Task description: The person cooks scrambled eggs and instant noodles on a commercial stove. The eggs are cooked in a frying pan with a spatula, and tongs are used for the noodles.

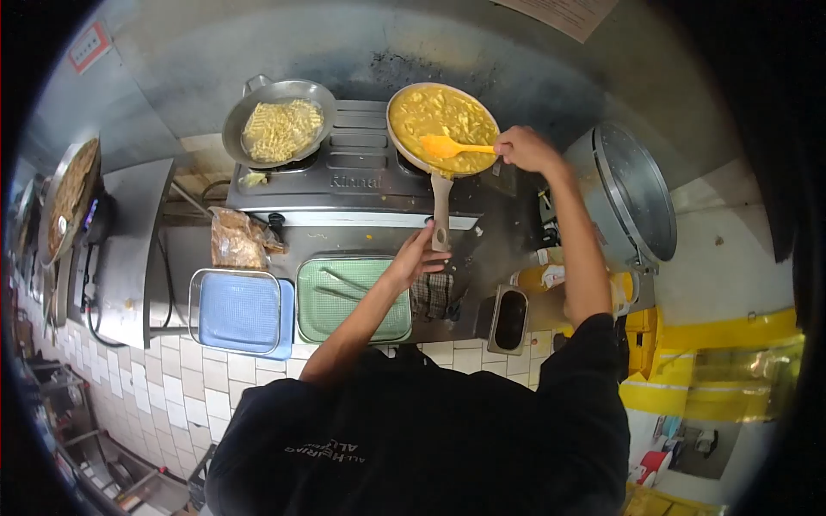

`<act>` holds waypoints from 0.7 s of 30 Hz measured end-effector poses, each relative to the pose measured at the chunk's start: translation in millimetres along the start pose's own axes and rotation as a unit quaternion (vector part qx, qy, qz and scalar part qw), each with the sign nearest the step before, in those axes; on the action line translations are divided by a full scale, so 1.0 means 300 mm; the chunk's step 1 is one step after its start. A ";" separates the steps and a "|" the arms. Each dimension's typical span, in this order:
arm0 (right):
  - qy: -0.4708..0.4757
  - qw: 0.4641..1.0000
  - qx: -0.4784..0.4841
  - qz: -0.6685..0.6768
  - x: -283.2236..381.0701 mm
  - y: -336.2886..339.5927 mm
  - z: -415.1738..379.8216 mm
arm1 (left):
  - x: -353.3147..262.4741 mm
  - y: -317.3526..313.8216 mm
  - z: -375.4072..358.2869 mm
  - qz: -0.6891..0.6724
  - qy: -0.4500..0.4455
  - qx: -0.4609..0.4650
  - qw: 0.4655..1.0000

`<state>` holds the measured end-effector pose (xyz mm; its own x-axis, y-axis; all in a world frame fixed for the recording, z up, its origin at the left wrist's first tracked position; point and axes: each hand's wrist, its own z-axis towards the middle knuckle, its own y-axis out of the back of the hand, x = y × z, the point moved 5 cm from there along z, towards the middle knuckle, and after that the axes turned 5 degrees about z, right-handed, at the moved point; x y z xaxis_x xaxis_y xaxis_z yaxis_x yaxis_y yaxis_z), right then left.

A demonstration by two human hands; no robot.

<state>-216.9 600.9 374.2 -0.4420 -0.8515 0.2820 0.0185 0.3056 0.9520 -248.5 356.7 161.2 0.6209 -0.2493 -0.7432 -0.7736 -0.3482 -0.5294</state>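
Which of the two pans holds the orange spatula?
The right pan, full of yellow sauce, holds the spatula; the left pan holds only noodles.

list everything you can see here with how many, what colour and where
frying pan: one, grey with pale handle, right burner, full of yellow sauce
spatula: one, orange, head in the sauce
wok: one, grey metal, left burner, holding pale noodles
stove: one, grey steel, two burners, centre
blue tub: one, in front of stove, left
green tub: one, beside the blue tub, tongs inside
checked cloth: one, dark, below pan handle
small steel container: one, counter edge, right
steel bin: one, silver, lid tilted up, far right
plastic bag: one, brownish, left of stove front
left hand: gripping the pan handle
right hand: gripping the spatula handle
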 end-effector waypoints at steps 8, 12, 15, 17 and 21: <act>0.044 0.970 0.222 -0.087 0.020 -0.152 0.254 | -0.088 -0.086 0.125 -0.157 -0.044 0.030 0.986; 0.078 0.978 -0.002 -0.194 0.123 -0.254 0.226 | -0.074 -0.083 0.140 -0.197 -0.026 0.021 0.980; 0.113 0.956 -0.093 -0.256 0.167 -0.256 0.235 | -0.082 -0.092 0.128 -0.187 -0.043 0.004 0.981; 0.145 0.948 -0.113 -0.259 0.121 -0.274 0.268 | -0.081 -0.095 0.123 -0.189 -0.038 -0.004 0.981; 0.115 0.949 -0.125 -0.267 0.029 -0.209 0.351 | -0.081 -0.095 0.119 -0.198 -0.039 -0.013 0.979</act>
<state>-316.3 619.1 304.5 -0.2410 -0.9359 -0.2568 0.0729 -0.2813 0.9568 -246.1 405.0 179.6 0.8592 -0.0207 -0.5112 -0.4700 -0.4267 -0.7727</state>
